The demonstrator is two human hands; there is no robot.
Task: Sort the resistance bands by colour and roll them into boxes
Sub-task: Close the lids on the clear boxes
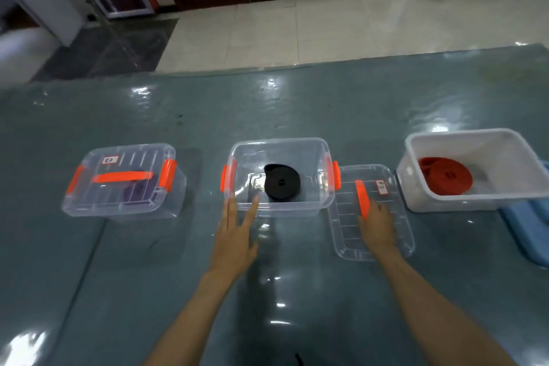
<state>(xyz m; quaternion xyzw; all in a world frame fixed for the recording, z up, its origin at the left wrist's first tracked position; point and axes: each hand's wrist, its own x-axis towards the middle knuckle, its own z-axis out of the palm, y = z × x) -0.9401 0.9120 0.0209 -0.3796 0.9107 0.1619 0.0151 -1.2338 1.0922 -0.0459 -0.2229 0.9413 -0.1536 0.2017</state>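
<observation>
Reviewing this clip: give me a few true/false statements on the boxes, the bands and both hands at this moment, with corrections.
1. The black band lies rolled inside the open middle box. True.
2. The left box has its lid off. False: its lid is on, with the orange handle on top and a purple band showing through.
3. The right hand rests on the loose clear lid beside the middle box. True.
4. The red band sits in a clear box with orange latches. False: it lies in the white tub at the right.
5. The left hand grips the black band. False: it is open, fingers at the middle box's near wall.
</observation>
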